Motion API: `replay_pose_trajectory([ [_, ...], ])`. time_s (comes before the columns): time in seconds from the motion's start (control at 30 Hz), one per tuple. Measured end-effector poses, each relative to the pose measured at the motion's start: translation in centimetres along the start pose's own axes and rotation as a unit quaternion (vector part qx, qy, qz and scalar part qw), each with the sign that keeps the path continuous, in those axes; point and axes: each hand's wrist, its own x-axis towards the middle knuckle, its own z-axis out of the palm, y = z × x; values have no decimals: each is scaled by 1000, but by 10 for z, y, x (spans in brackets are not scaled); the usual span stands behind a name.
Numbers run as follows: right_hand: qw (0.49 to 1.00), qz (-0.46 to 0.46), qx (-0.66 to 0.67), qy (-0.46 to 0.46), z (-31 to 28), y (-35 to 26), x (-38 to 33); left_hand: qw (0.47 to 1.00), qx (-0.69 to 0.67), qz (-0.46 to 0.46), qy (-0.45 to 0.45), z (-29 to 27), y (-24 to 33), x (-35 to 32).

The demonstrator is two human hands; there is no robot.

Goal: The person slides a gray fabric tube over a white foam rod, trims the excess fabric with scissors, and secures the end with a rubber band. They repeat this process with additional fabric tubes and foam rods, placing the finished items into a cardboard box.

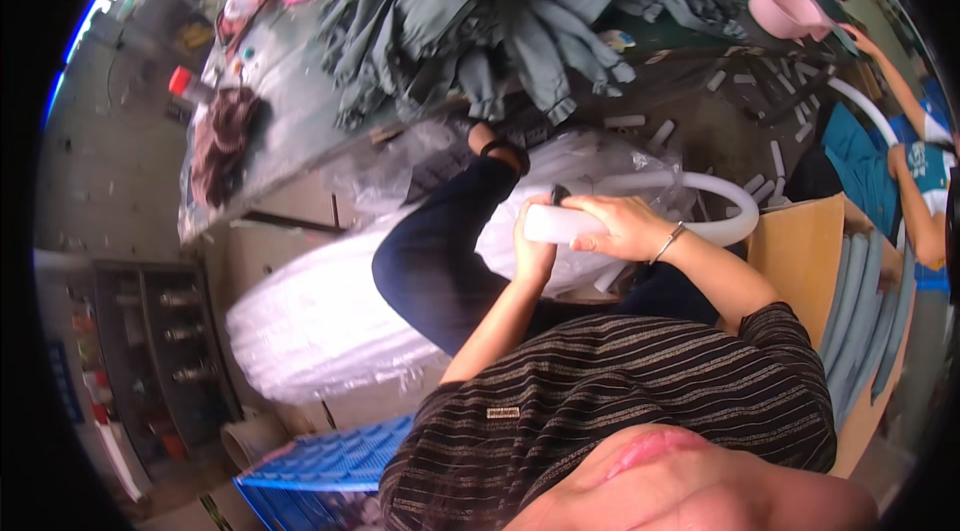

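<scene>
Left grip [535,253] closed around white tube [560,225]; right grip [632,229] closed on it alongside. Tube located between torso and worktop [290,116]; two-handed hold presumably steadies its bendy length. Small dark item [558,195] at fingers: kind unclear.

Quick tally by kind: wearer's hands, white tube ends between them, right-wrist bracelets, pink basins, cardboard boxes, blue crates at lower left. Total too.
Left hand and right hand: 2
White tube end: 1
Bracelet: 1
Pink basin: 1
Cardboard box: 1
Blue crate: 1
Total: 7
</scene>
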Motion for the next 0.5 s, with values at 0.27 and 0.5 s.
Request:
replay_pose_trajectory([
  [0.27,999,19,-6,46,-11,4,-21,987,-138,-67,51,15,8,14],
  [0.5,991,48,-30,121,4,10,7,995,67,72,13,13,27,24],
])
